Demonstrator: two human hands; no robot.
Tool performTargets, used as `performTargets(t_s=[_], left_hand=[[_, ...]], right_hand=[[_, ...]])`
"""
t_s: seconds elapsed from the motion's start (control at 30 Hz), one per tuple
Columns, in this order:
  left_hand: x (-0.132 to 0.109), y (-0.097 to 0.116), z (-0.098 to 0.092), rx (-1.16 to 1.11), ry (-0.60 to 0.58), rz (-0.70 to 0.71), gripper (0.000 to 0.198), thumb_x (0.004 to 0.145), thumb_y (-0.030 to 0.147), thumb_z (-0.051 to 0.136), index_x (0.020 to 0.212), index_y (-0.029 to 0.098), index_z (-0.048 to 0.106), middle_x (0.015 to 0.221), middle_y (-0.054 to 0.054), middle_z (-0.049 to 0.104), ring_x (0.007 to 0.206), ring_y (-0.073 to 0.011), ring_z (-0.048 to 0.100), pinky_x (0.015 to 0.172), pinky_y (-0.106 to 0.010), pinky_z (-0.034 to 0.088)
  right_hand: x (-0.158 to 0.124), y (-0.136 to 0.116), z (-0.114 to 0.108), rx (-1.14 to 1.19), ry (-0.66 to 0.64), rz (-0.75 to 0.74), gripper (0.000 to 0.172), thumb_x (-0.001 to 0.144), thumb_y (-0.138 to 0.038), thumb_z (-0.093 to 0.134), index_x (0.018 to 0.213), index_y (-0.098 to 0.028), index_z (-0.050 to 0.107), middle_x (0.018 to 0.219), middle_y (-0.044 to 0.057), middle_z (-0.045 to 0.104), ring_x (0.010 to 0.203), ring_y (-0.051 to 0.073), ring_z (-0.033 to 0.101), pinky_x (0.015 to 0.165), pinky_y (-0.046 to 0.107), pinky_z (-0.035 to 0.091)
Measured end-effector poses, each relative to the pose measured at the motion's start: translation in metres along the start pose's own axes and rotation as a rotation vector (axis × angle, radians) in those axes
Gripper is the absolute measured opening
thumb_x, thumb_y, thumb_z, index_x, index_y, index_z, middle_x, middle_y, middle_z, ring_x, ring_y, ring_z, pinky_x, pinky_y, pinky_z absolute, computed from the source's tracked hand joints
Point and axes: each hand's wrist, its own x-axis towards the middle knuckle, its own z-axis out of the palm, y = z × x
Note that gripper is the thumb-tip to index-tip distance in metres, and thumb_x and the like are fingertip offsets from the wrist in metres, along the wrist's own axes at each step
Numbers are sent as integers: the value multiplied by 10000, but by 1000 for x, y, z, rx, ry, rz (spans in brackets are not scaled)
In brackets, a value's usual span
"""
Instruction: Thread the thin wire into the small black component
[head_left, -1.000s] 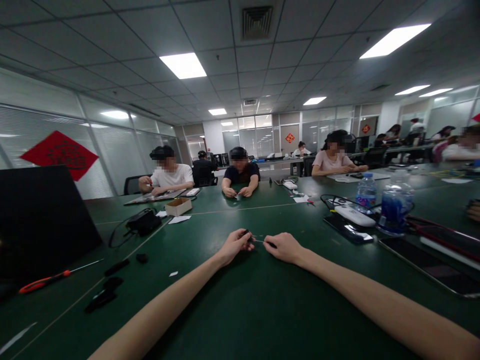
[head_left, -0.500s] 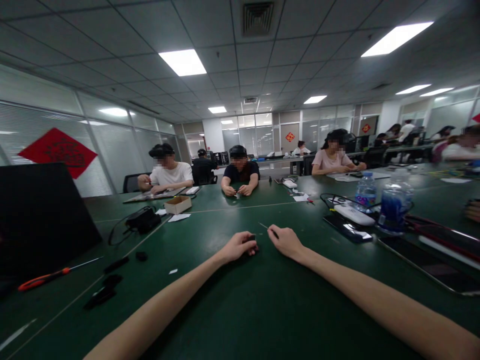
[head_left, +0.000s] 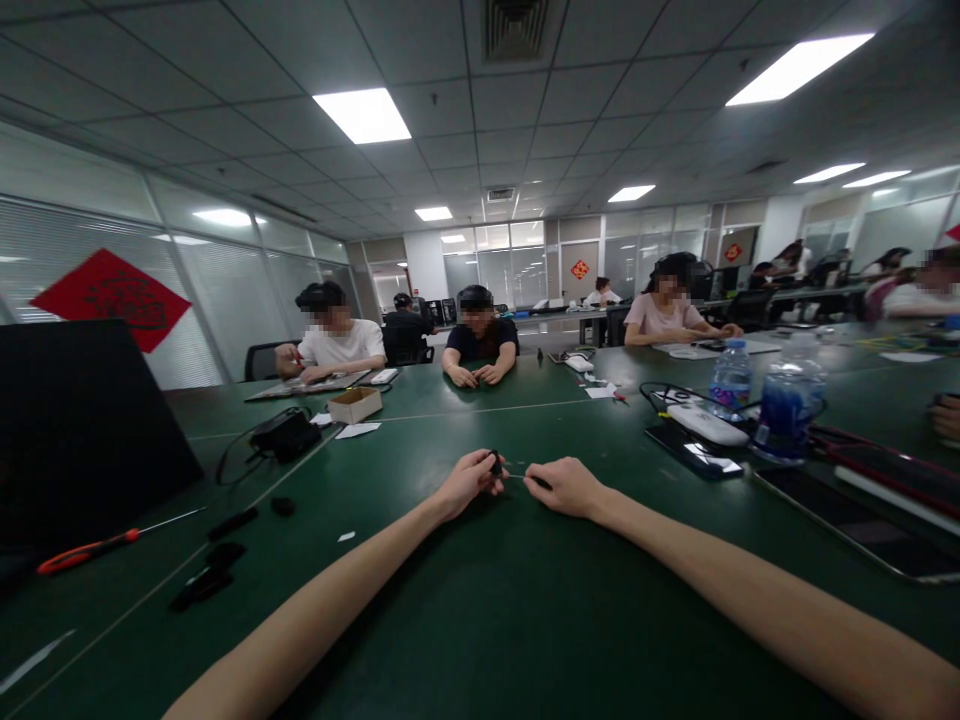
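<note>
My left hand (head_left: pixel 470 485) pinches a small black object (head_left: pixel 496 464) between its fingertips. My right hand (head_left: pixel 568 488) grips a slim tool (head_left: pixel 529 478) with a dark handle and a thin metal shaft. The shaft points left, and its tip reaches close to the black object. I cannot tell whether they touch. Both forearms rest out over the dark green table (head_left: pixel 480 600), with the hands close together near its middle.
To the left lie a black laptop (head_left: pixel 82 440), an orange-handled screwdriver (head_left: pixel 90 550) and a black pouch with cable (head_left: pixel 285 436). To the right stand a water bottle (head_left: pixel 730 380) and a white device (head_left: pixel 705 425) on a phone. Co-workers sit across the table.
The hands have come back together after parting slightly, and the metal shaft again points left at the black object. The view has tilted slightly upward.
</note>
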Motion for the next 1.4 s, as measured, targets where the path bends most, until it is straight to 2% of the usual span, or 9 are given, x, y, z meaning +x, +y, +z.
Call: performTargets(t_s=[0.43, 0.83, 1.2, 1.4], left_hand=[[-3, 3, 2, 13, -31, 25, 371, 817, 453, 558, 982, 121, 536, 848, -91, 605, 601, -123, 585, 522, -219, 440], [-5, 4, 4, 134, -32, 29, 404, 801, 507, 551, 969, 143, 500, 869, -80, 623, 575, -108, 585, 523, -216, 439], [-1, 0, 2, 217, 13, 22, 406, 829, 555, 460, 883, 153, 481, 699, -27, 587, 490, -91, 524, 458, -191, 368], [1, -3, 1, 306, 29, 64, 396, 843, 547, 428, 874, 155, 478, 682, -11, 569, 489, -75, 478, 455, -181, 332]], right_hand=[[0, -1, 0, -53, -11, 29, 347, 934, -402, 340, 951, -219, 635, 777, 36, 678, 666, 145, 607, 638, 229, 353], [-2, -2, -2, -116, -19, 45, 378, 943, -426, 307, 950, -214, 620, 776, 53, 677, 650, 150, 597, 619, 234, 339], [-1, -3, -2, -120, -14, 24, 376, 948, -417, 300, 962, -224, 622, 776, 48, 680, 645, 148, 599, 610, 233, 334], [-1, -2, -1, -143, -36, 32, 362, 943, -410, 317, 937, -213, 619, 789, 56, 682, 682, 160, 616, 640, 241, 357]])
